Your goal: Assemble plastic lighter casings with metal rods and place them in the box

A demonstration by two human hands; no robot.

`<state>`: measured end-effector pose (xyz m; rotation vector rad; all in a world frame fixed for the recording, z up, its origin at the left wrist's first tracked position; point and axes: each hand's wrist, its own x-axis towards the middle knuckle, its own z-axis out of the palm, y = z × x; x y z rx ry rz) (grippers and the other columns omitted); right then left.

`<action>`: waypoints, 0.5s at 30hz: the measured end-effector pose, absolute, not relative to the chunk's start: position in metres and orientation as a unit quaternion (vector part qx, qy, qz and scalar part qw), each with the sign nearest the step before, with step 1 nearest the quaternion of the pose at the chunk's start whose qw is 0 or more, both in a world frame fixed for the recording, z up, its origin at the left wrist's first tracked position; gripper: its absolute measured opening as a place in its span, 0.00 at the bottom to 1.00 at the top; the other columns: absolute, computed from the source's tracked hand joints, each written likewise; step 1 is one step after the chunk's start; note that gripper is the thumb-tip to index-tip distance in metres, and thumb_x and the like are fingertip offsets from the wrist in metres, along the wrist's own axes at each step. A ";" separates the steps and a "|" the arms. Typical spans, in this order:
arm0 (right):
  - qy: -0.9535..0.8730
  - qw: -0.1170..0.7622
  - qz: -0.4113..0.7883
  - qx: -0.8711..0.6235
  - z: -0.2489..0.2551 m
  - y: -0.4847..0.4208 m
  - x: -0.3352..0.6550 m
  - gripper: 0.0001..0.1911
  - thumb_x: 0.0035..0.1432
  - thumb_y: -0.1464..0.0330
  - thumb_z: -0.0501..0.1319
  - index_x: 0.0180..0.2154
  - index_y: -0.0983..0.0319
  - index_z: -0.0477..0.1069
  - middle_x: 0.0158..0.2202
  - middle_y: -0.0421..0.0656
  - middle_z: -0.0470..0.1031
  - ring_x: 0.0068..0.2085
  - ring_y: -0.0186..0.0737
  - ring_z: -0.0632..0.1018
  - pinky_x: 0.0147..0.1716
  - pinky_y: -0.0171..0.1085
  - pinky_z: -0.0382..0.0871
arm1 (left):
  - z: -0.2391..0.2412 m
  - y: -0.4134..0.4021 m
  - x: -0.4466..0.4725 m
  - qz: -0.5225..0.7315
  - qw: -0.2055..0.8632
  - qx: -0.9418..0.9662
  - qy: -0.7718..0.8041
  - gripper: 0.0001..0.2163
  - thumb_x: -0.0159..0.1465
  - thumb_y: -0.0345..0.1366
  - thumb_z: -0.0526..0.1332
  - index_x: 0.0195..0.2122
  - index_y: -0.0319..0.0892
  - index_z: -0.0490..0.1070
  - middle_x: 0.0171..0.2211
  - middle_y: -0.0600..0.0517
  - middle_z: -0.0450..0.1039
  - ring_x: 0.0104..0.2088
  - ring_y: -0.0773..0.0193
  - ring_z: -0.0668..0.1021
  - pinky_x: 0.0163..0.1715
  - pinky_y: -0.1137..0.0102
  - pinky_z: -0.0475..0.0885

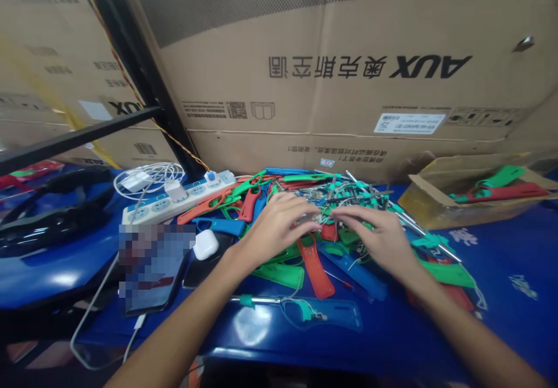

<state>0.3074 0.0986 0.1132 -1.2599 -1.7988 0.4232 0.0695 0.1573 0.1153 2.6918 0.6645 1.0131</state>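
Observation:
My left hand (281,225) and my right hand (386,239) face each other over a pile of lighter parts. The fingers of both are curled inward and pressed together, close to thin pale wires; what they hold is too small and blurred to name. Beneath and around them lie green (279,273), orange-red (317,269) and blue lighter handle halves (355,271). Behind my hands are metal lighter tubes (407,220) with teal-green pieces and wires. Nearer the table's front edge, a blue handle half (333,313) lies flat with a metal tube, a teal piece and a wire on it.
On the left are a white power strip (152,206) with plugs, a phone (157,271), a white earphone case (206,244) and black headgear (56,213). An open cardboard box (453,216) with handle parts stands at right. Large cartons (314,15) wall off the back.

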 end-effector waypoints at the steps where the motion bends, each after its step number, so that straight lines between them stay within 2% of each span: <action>1: -0.712 0.444 0.179 -0.514 0.111 0.095 0.306 0.09 0.67 0.63 0.62 0.41 0.54 0.82 0.42 0.42 0.86 0.44 0.47 0.85 0.48 0.46 0.77 | 0.115 0.157 0.070 0.335 0.094 0.911 0.222 0.10 0.72 0.44 0.63 0.49 0.46 0.74 0.43 0.52 0.80 0.47 0.58 0.79 0.52 0.61 0.67; 3: -0.680 0.468 0.221 -0.520 0.107 0.088 0.304 0.10 0.66 0.60 0.63 0.41 0.57 0.80 0.41 0.44 0.86 0.42 0.47 0.85 0.42 0.44 0.79 | 0.116 0.156 0.071 0.328 0.092 0.915 0.215 0.11 0.72 0.45 0.63 0.49 0.46 0.74 0.42 0.52 0.80 0.45 0.58 0.78 0.51 0.62 0.67; 7: -0.593 0.513 0.366 -0.502 0.110 0.081 0.302 0.14 0.64 0.55 0.66 0.40 0.59 0.75 0.38 0.46 0.86 0.29 0.39 0.81 0.30 0.38 0.77 | 0.118 0.152 0.075 0.312 0.085 0.926 0.193 0.09 0.73 0.43 0.62 0.49 0.45 0.73 0.41 0.53 0.79 0.44 0.60 0.77 0.49 0.64 0.66; 11: -0.563 0.510 0.439 -0.481 0.113 0.081 0.303 0.15 0.61 0.55 0.69 0.39 0.60 0.77 0.33 0.45 0.84 0.29 0.37 0.80 0.27 0.35 0.75 | 0.118 0.147 0.078 0.308 0.115 0.927 0.180 0.08 0.73 0.41 0.62 0.50 0.44 0.72 0.43 0.52 0.79 0.45 0.60 0.78 0.49 0.64 0.67; 15: -0.549 0.506 0.478 -0.463 0.112 0.081 0.302 0.13 0.60 0.57 0.70 0.40 0.60 0.79 0.26 0.41 0.80 0.24 0.32 0.75 0.24 0.33 0.72 | 0.118 0.142 0.082 0.319 0.154 0.921 0.161 0.09 0.74 0.41 0.61 0.51 0.44 0.71 0.44 0.51 0.80 0.45 0.60 0.80 0.49 0.63 0.70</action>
